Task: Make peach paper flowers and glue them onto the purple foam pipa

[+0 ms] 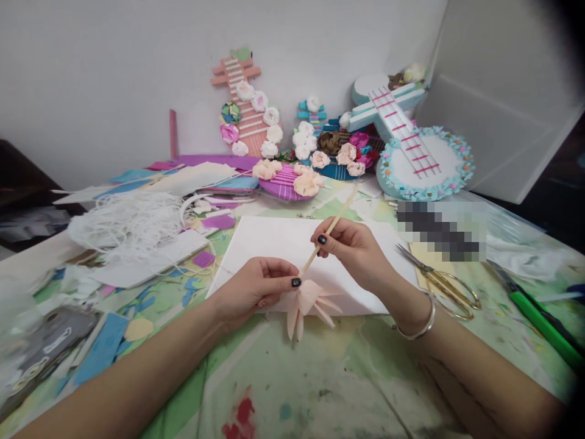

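Note:
In the middle of the head view, my left hand [267, 281] pinches the narrow base of a peach paper flower [307, 299], whose pointed petals hang down and to the right. My right hand [350, 244] grips a thin pale wooden stick [342, 213] between thumb and fingers. The stick slants, its lower end meeting the flower's base at my left fingertips; whether it is fixed there I cannot tell. Both hands are above a white sheet [269, 235] lying on the green, paint-stained table cover [338, 378].
Gold-handled scissors [450, 292] and green-handled scissors [543, 329] lie at the right. Tangled white string [132, 225] and paper scraps cover the left side. Flower-decorated model instruments, among them a purple one [286, 186] and a light blue one [425, 161], stand along the back.

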